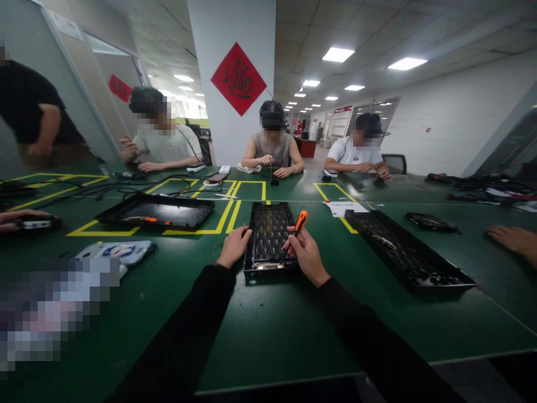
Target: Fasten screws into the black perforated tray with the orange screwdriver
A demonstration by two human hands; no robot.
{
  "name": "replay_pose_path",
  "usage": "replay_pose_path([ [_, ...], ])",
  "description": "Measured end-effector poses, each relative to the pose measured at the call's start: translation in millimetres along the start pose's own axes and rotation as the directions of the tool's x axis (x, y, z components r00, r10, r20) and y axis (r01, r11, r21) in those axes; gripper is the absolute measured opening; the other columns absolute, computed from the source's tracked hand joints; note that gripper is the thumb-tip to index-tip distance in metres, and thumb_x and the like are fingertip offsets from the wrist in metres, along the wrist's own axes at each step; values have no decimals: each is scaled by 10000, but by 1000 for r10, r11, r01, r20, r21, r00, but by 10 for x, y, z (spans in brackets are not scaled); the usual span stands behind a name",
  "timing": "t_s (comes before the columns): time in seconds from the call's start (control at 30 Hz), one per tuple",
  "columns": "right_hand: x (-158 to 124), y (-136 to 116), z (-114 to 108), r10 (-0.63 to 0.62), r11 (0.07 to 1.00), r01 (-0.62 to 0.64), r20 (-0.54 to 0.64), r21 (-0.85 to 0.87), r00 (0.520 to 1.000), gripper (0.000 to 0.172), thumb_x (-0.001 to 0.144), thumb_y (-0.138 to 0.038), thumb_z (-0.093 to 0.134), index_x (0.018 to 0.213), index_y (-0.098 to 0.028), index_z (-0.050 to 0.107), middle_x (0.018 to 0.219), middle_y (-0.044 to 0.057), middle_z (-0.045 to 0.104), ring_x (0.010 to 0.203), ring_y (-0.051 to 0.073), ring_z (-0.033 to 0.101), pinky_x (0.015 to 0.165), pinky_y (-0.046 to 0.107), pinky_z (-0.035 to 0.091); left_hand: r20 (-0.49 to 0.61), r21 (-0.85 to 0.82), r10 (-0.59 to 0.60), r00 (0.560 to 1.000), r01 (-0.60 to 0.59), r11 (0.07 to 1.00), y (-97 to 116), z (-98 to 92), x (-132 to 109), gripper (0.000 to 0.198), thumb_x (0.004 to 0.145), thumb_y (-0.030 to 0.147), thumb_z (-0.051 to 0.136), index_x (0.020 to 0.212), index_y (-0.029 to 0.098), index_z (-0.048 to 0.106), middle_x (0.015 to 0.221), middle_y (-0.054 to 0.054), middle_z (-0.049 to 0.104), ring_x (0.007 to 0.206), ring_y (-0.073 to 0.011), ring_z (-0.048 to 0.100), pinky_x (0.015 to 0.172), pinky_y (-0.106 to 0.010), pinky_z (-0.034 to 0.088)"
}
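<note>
In front of me on the green table is a black plastic case (268,238) with rows of small slots or parts inside. My left hand (234,247) grips its left edge, thumb on the rim. My right hand (308,256) is closed around a screwdriver (301,222) with an orange and black handle. The screwdriver is tilted, its shaft pointing down into the near right part of the case. A light metallic strip (271,267) lies along the case's near end. What the tip touches is too small to tell.
A black tray (197,221) with orange-handled tools lies to the left, a long black tray (436,279) to the right. A printed pouch-like item (126,252) is at the left. White paper (346,208) lies beyond. Several people sit around the table; cables (121,187) cross its left side.
</note>
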State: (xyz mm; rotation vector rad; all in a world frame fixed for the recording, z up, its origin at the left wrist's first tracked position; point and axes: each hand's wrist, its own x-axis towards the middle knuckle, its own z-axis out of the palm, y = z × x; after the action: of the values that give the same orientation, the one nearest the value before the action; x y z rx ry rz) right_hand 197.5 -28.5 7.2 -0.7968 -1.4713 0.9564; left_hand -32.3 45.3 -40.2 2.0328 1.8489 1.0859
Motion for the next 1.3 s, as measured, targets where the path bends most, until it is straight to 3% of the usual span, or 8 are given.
replay_pose_path([
  [0.87, 9, 2, -7, 16, 1000, -17, 24, 26, 1000, 387, 824, -362, 502, 1179, -206, 498, 779, -2, 565, 537, 74, 498, 489, 209, 414, 1, -10, 8, 1000, -8, 1000, -12, 3, 5, 425, 867, 441, 363, 1117, 174, 580, 1121, -91, 616, 1062, -214, 543, 930, -350, 405],
  [1.1, 0, 1, 11, -3, 996, 3, -3, 85, 1000, 251, 782, -336, 587, 961, -191, 488, 792, -3, 565, 557, 77, 519, 480, 194, 420, 6, -7, 22, 1000, -22, 1000, -14, -2, 11, 444, 868, 455, 349, 1131, 173, 572, 1131, -93, 611, 1066, -215, 541, 930, -352, 406],
  [1.3, -5, -24, 1, 8, 997, -10, 27, 81, 1000, 277, 832, -365, 501, 1035, -176, 501, 913, 54, 628, 559, 80, 525, 495, 207, 425, 2, 6, 17, 1000, -17, 1000, -46, 32, 27, 437, 866, 448, 361, 1126, 169, 575, 1136, -92, 609, 1079, -214, 535, 943, -357, 398],
])
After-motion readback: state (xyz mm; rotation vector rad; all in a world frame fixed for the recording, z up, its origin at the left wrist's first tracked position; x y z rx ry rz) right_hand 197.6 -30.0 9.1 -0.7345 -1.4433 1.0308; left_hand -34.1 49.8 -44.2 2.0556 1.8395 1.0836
